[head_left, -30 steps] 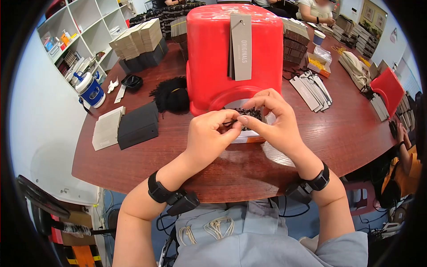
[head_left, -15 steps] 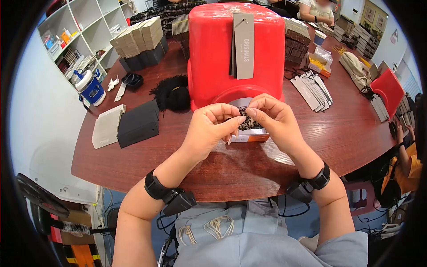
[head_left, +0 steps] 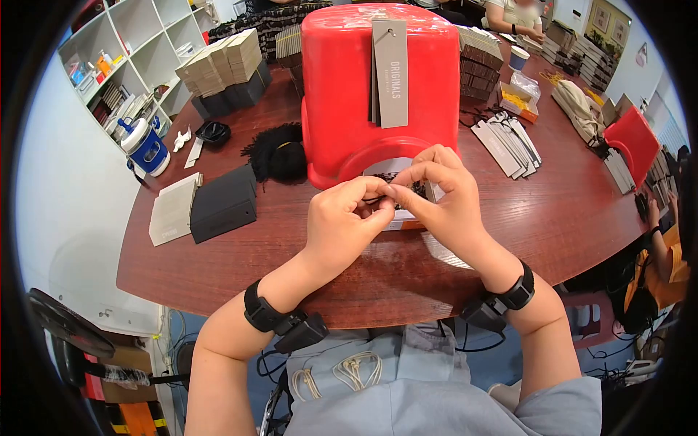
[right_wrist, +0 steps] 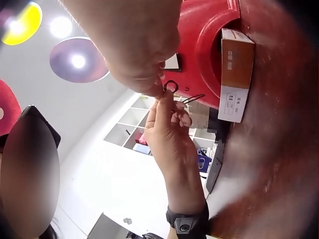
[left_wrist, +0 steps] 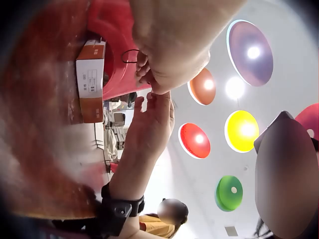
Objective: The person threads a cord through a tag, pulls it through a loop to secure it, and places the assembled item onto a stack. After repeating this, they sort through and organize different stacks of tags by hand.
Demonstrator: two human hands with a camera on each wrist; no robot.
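Observation:
My left hand (head_left: 340, 218) pinches a thin black cord (right_wrist: 171, 85) between thumb and fingers. The cord bends into a small loop at the fingertips in the right wrist view. My right hand (head_left: 449, 200) meets it there, thumb and index finger pinching the same cord. Both hands are raised over a small open white and orange box (right_wrist: 238, 74) on the table. Small dark pieces (head_left: 419, 188) lie in the box, partly covered by the hands. Behind it, an upturned red stool (head_left: 379, 80) carries a grey tag (head_left: 391, 76) with a darker one beneath.
Grey cards (head_left: 174, 208) and black cards (head_left: 224, 203) lie at the left, near a bundle of black strings (head_left: 282, 156). Strung tags (head_left: 507, 145) fan out on the right. Stacks of cards (head_left: 225, 64) and a blue-white jug (head_left: 145, 147) stand farther back. Other people sit around the table.
Half a second ago the fingertips were slightly apart, with the left fingers extended lower. Now the left fingers have curled in and the fingertips of both hands meet at the cord.

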